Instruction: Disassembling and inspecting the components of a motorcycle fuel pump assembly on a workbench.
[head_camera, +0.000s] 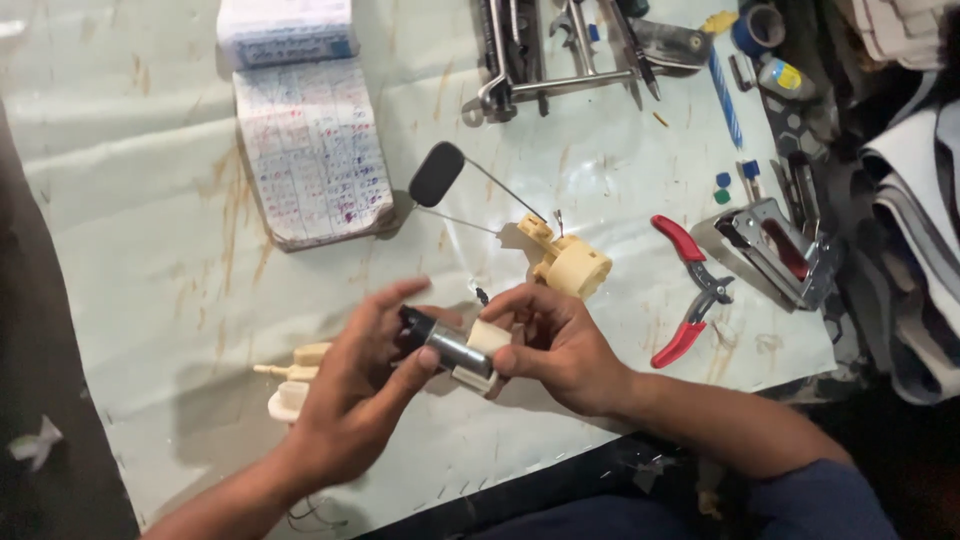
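Head view: left hand (355, 400) gripped the dark end of a small metal cylinder (450, 345), fingers closed around it. Right hand (555, 345) clasped its cream plastic housing (487, 350), above the pale table (150, 250); red-handled pliers (690, 290) lay farther right.

A pale green table top (150, 250), stained with rusty streaks, fills most of the view under even, soft light. Left of the table a dark floor (40, 400) shows, with a scrap of white paper (35, 442) lying on it near the table's lower left corner. Beyond the table's right edge, folded grey and white cloth (915, 220) is stacked in shadow. Below the table's near edge all is dark.
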